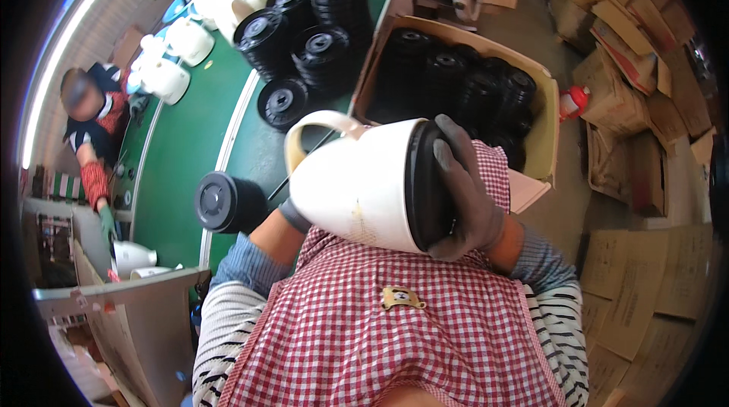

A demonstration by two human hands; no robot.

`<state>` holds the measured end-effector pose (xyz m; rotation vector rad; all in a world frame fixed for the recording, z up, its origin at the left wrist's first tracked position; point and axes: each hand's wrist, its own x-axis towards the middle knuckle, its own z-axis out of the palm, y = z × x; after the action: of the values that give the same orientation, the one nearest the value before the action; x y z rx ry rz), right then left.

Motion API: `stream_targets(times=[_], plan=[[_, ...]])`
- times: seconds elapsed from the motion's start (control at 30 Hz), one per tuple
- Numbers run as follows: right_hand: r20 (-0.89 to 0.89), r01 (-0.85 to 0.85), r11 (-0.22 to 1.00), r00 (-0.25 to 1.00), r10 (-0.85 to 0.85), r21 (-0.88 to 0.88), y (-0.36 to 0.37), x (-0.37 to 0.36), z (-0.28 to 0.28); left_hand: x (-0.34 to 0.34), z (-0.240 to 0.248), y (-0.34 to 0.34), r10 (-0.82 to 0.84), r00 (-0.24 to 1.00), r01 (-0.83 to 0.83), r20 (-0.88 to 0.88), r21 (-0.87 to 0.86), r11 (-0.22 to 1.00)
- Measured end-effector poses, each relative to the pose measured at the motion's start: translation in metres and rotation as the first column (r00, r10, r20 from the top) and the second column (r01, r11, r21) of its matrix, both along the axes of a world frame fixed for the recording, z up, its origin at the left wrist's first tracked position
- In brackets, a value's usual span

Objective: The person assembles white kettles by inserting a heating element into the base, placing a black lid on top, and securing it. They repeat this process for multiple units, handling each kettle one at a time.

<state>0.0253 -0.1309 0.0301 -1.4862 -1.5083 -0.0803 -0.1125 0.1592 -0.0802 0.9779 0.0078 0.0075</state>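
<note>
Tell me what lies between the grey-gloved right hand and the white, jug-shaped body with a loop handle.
In the head view, a black, round base lies between the right hand and the white body, at the body's wide end.

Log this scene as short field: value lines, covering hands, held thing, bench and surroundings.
Held thing: white jug, on its side, black part at its right end
Right hand: grey-gloved, against the black part
Left hand: gloved, mostly hidden behind the jug
Bench: green, with stacked black discs, white jugs, a black round piece
Beside bench: cardboard box holding more black discs
Others: one person at far left, gloved hand near another white jug
</note>
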Motion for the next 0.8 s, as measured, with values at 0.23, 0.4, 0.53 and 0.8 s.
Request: stream_targets(times=[0.23,0.4,0.53,0.8], plan=[[0.306,-0.116,0.982,0.939,0.156,-0.146,-0.001,-0.001,0.045,0.016,-0.009,-0.018,-0.028,0.987,0.064,0.159,-0.224,0.972],[0.230,-0.099,0.984,0.964,0.131,-0.145,0.010,0.009,0.032,0.016,-0.010,-0.019,-0.005,0.968,0.077,0.250,-0.278,0.957],[-0.534,-0.230,0.973,0.826,0.179,-0.030,0.033,-0.004,0.018,0.017,-0.025,-0.009,0.162,0.955,-0.128,0.248,-0.150,0.980],[-0.283,-0.201,0.974,0.945,0.165,-0.103,0.033,0.014,-0.010,0.000,-0.011,-0.006,-0.150,0.988,0.094,-0.031,-0.651,0.754]])
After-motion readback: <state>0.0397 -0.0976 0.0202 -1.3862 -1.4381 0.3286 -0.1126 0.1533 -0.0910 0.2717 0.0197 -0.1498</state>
